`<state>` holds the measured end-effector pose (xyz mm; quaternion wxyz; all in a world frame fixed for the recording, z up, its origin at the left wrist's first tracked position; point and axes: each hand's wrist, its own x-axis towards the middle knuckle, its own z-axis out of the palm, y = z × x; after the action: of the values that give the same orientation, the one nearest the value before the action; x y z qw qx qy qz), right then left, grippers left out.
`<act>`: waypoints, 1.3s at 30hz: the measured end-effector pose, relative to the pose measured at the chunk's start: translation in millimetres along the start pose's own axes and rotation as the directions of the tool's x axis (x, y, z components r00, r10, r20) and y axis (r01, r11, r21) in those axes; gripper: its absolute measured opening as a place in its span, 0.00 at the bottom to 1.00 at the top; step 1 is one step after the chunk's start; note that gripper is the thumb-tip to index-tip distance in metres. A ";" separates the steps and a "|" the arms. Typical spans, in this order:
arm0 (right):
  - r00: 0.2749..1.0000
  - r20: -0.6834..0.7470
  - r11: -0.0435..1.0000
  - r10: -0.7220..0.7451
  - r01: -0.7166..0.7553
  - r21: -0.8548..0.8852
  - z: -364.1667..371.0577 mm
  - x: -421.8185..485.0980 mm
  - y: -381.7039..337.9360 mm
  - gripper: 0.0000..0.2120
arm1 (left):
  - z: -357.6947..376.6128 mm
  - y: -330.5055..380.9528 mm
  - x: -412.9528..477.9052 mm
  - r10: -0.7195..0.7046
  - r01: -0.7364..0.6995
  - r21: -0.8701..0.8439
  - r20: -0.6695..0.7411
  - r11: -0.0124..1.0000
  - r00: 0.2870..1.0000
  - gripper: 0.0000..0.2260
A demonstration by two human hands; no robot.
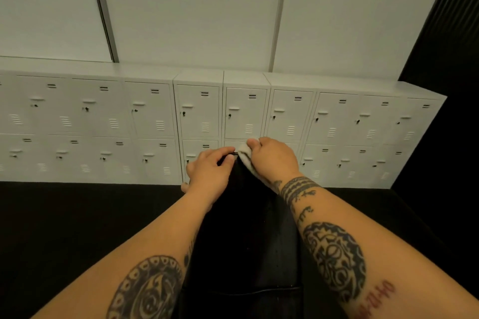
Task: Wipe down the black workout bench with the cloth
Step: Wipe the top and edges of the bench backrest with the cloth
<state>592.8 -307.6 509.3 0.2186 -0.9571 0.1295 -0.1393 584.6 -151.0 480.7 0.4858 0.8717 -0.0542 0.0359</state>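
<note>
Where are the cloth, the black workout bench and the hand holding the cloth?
cloth (246, 156): head view, white fold at the bench's top end.
black workout bench (246, 241): head view, middle of the dark pad.
right hand (274, 158): head view, back of the hand.

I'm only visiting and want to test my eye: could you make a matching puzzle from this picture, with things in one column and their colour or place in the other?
Things:
1 cloth
2 left hand
3 lockers
4 bench

Descriptions:
a black, stretches away from the camera
b pale grey, in a row behind the bench
c white, bunched in the right hand
d grips the bench's far end, no cloth in it

Pairs: 1c, 2d, 3b, 4a
</note>
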 end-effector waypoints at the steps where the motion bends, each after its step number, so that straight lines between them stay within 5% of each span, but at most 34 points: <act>1: 0.999 -0.015 0.998 0.050 -0.049 0.036 -0.8 3.1 1.9 0.24 | -1.1 1.3 -1.4 -0.009 0.009 -0.002 0.011 1.000 1.000 0.08; 8: 0.933 0.045 0.910 0.357 -0.358 0.208 -7.7 -6.4 30.0 0.25 | -7.7 -0.1 -5.9 0.029 -0.027 -0.028 0.073 0.999 0.997 0.13; 10: 0.975 -0.047 0.969 0.216 -0.208 0.132 1.3 -12.0 24.4 0.27 | -7.0 -0.3 -5.4 0.030 -0.028 -0.018 0.065 0.999 0.997 0.14; 13: 0.964 -0.134 0.967 -0.228 0.208 -0.145 6.3 -20.6 12.1 0.25 | -4.4 -0.6 -5.6 0.031 -0.030 -0.010 0.035 0.999 0.999 0.14; 16: 0.930 -0.084 0.923 -0.359 0.340 -0.179 7.3 -22.2 26.8 0.27 | -2.3 0.1 -4.6 0.033 -0.033 -0.010 0.023 0.999 0.999 0.10; 20: 0.986 -0.159 0.996 -0.042 0.054 0.069 10.6 -29.2 49.7 0.24 | -1.8 1.9 -9.4 0.032 -0.034 0.090 0.025 0.995 0.999 0.09; 25: 0.944 0.009 0.930 0.330 -0.327 0.170 -8.3 -9.2 38.7 0.25 | 9.3 25.1 -1.1 0.130 -0.123 0.472 0.017 0.873 0.991 0.14; 28: 0.997 -0.051 0.994 0.051 -0.046 0.101 -8.3 -7.1 38.5 0.18 | 23.8 34.8 4.6 0.121 -0.166 0.491 0.123 0.855 0.985 0.18; 31: 0.965 -0.195 0.934 -0.174 0.224 0.278 5.9 -47.6 61.5 0.17 | 31.4 32.7 7.2 0.122 -0.170 0.511 0.126 0.842 0.984 0.18; 36: 0.993 -0.054 0.963 0.103 -0.086 0.255 7.7 -34.3 77.1 0.22 | 29.4 31.1 10.5 0.113 -0.180 0.542 0.154 0.821 0.982 0.19; 39: 0.996 -0.016 0.973 0.091 -0.085 0.216 2.2 -16.4 58.9 0.22 | 29.0 29.4 8.5 0.129 -0.189 0.525 0.149 0.830 0.980 0.18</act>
<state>567.2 -353.0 477.2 0.3251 -0.9192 0.1589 -0.1551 589.5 -191.5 491.3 0.2144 0.9657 -0.1402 0.0432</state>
